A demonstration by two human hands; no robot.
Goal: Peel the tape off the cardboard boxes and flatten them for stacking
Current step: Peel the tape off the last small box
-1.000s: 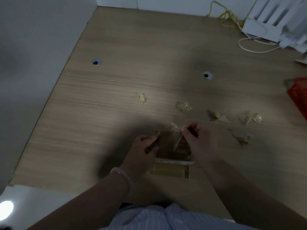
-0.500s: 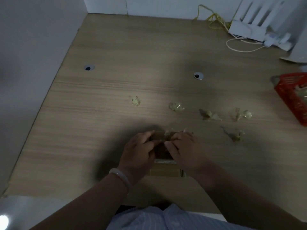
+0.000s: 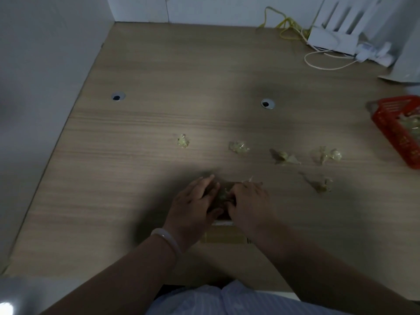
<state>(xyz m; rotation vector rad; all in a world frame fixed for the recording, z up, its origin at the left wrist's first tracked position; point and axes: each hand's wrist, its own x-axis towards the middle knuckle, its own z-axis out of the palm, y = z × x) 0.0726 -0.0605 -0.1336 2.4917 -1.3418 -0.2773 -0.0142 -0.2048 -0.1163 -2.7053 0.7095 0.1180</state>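
— Where does it stand?
— Low in the centre of the frame, on the wooden counter (image 3: 159, 71), lies a small cardboard box (image 3: 223, 238) with both grips on it. I judge the tape is mid-peel and the box is not yet flattened.

— How is this step done well?
— Let the counter take the load. Press the box down so it cannot lift or skid, then draw the tape low and back along itself, slowly, rather than straight up. Thin cardboard will likely shed its face paper if yanked. The red basket (image 3: 395, 133) at the right edge already holds scraps. I'd drop the strip there, not among the loose tape wads (image 3: 238, 147) just above the grips.

— And the grips?
— The left grip (image 3: 195, 201) lies over the box's left part, fingers fairly straight, pressing. The right grip (image 3: 248, 201) has its fingers curled in toward the middle. It seems to pinch the tape (image 3: 223, 193), though the light is too dim to be sure.

— So where is the tape?
— It is crumpled between the two grips, on top of the box. Only the box's near flap shows clearly, just below them.
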